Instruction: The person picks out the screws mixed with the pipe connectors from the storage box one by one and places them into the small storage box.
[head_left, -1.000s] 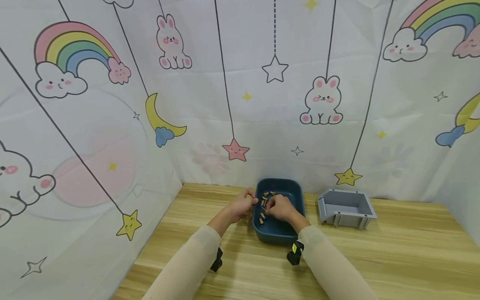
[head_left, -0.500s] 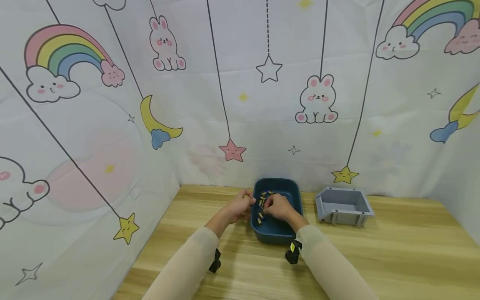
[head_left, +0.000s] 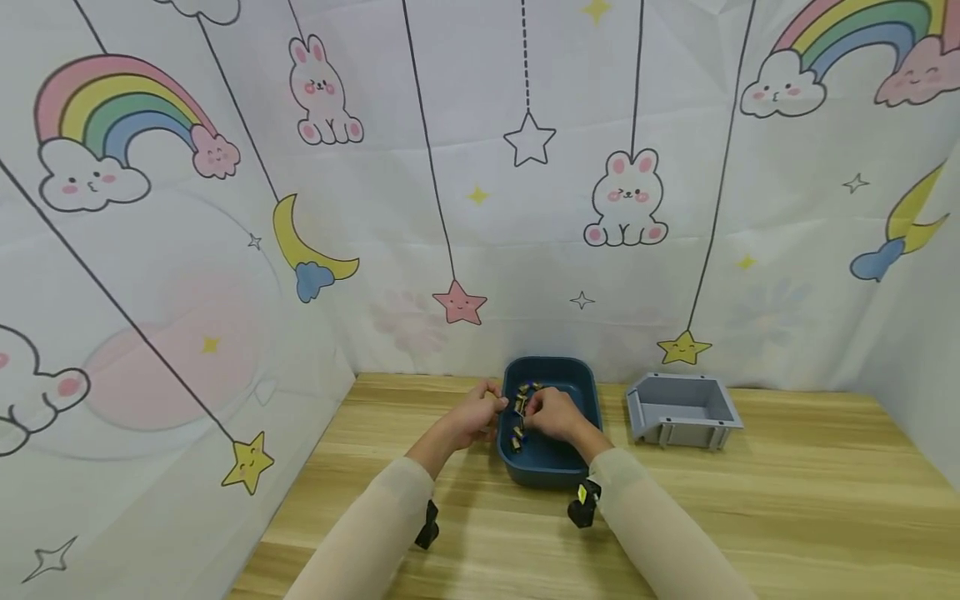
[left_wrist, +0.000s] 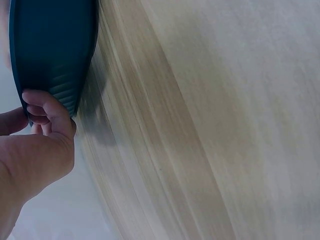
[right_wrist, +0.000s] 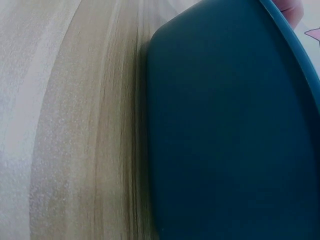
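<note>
A dark blue rectangular bin point(head_left: 551, 473) stands on the wooden table near the back wall. Along its left inner side lie several small gold-and-dark pieces point(head_left: 517, 439), shaped like short cylinders and too small to identify. My left hand point(head_left: 477, 412) holds the bin's left rim; the left wrist view has thumb and curled fingers point(left_wrist: 50, 107) on either side of the edge. Reaching inside the bin, my right hand point(head_left: 557, 414) has its fingers bent together, pinching one of those pieces, partly hidden by the fingertips. The right wrist view is mostly filled by the bin's outer wall point(right_wrist: 230, 125).
To the right of the blue bin is a grey open-fronted storage bin point(head_left: 686, 433). A white cloth with cartoon prints point(head_left: 555, 275) hangs behind and at the sides. The wooden table point(head_left: 810, 500) spreads to the right and in front.
The head view has shifted slightly, so everything sits a little further left in it. Both hands keep nearly the same place at the blue bin.
</note>
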